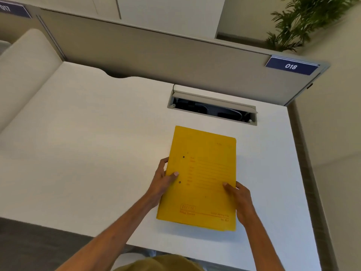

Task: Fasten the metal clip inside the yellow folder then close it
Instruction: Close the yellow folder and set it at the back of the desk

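A yellow folder (203, 173) lies closed on the white desk (88, 143), its printed cover facing up with two small rivets near the spine. My left hand (163, 180) grips the folder's left edge, thumb on the cover. At the right edge, my right hand (241, 202) holds the folder with the thumb on top. The metal clip is hidden inside the closed folder.
An open cable tray slot (213, 108) is set into the desk just behind the folder. A grey partition (156, 55) with a blue "018" label (291, 66) stands at the back. A plant (298, 22) is at the far right.
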A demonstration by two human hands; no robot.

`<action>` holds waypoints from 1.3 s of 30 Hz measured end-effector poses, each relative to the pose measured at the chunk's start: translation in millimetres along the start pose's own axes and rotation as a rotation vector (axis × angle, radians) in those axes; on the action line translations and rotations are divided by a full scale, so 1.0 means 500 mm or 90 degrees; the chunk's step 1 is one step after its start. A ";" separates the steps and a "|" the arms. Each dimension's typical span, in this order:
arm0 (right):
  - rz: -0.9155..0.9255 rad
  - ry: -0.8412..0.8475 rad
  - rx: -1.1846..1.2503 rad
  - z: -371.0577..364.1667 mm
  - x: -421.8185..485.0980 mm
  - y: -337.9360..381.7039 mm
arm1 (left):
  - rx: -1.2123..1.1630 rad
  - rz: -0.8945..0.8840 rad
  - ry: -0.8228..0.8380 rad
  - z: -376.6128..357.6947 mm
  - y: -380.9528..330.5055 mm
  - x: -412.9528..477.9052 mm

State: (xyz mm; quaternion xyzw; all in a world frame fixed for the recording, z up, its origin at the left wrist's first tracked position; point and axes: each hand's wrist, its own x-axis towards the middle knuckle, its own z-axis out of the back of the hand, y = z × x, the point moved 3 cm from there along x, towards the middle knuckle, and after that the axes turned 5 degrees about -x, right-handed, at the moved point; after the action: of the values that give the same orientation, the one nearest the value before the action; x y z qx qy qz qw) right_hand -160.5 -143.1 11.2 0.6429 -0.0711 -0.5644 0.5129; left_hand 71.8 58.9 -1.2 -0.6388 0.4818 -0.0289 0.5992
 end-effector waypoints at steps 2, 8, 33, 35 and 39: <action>0.023 0.017 -0.003 -0.048 0.002 0.016 | 0.024 -0.004 -0.037 0.037 -0.019 0.004; 0.073 0.035 -0.058 -0.224 0.038 0.068 | 0.089 -0.050 -0.167 0.167 -0.088 0.035; 0.178 -0.163 -0.232 -0.770 0.332 0.427 | 0.374 -0.160 -0.320 0.523 -0.472 0.487; 0.178 -0.172 -0.261 -0.778 0.350 0.435 | 0.390 -0.164 -0.322 0.523 -0.481 0.512; 0.189 -0.182 -0.298 -0.785 0.384 0.449 | 0.416 -0.162 -0.304 0.516 -0.495 0.558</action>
State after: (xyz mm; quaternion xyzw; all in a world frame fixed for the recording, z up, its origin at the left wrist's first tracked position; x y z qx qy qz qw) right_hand 330.2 -148.9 -12.1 0.4038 -0.1036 -0.5689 0.7089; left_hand 523.3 22.7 -27.9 -0.4585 0.2123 -0.1054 0.8565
